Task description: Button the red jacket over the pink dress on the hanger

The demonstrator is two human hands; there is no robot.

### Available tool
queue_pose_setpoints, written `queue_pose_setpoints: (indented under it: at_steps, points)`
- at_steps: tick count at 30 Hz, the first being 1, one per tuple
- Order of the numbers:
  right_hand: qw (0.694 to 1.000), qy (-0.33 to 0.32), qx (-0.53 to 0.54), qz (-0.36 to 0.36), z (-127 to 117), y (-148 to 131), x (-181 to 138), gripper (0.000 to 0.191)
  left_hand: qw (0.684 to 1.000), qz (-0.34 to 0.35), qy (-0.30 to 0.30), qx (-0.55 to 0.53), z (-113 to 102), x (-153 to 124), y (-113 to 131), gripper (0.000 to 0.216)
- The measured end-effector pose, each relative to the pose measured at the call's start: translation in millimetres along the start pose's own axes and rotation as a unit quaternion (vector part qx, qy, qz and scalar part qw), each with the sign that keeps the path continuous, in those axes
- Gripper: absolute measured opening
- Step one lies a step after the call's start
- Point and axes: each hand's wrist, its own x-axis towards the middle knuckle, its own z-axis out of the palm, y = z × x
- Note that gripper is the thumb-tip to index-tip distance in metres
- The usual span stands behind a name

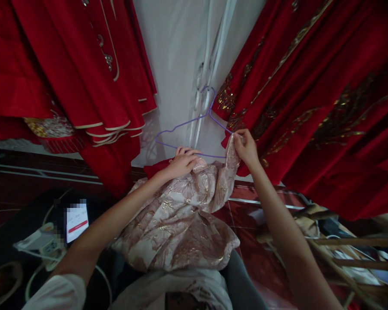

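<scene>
A shiny pale pink garment [181, 232] with a floral brocade pattern lies bunched across my lap. Its raised narrow part, perhaps a shoulder or strap, reaches up to a thin purple clothes hanger [183, 125]. My right hand [246, 148] pinches this part at the hanger's right end, which the fabric and fingers cover. Bent fingers of my left hand [183, 162] press on the garment's upper edge, close to the hanger's bottom bar. The hanger's left end is bare, and its hook points up toward the cabinet handles.
Red embroidered garments hang at left [93, 86] and right [313, 107]. White cabinet doors [171, 56] with handles stand ahead. At the lower left, a lit phone [76, 221] sits beside a power strip [50, 249] and cables. A wooden rack [349, 242] holding various items is at the lower right.
</scene>
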Motion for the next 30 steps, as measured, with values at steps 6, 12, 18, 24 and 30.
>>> queue_pose_setpoints:
  at_steps: [6,12,18,24,30]
  points:
    - [0.999,0.048,-0.007,-0.006,-8.1,4.5,6.5,0.026,0.985,-0.043,0.163,-0.021,-6.2,-2.1,-33.4,0.039]
    - [0.999,0.047,-0.001,-0.017,-9.8,12.7,13.9,0.024,0.941,-0.238,0.238,-0.037,-12.9,-47.3,-110.8,0.039]
    - [0.999,0.052,-0.006,-0.01,-7.5,16.9,15.2,0.025,0.947,-0.241,0.198,-0.078,-18.7,-61.6,-129.2,0.041]
    - [0.998,0.059,-0.007,-0.013,-10.3,18.4,15.8,0.025,0.948,-0.217,0.211,-0.099,-24.9,-50.4,-125.1,0.042]
    - [0.999,0.041,0.003,-0.013,-10.1,16.6,16.6,0.023,0.951,-0.198,0.215,-0.105,-38.0,-28.4,-127.2,0.044]
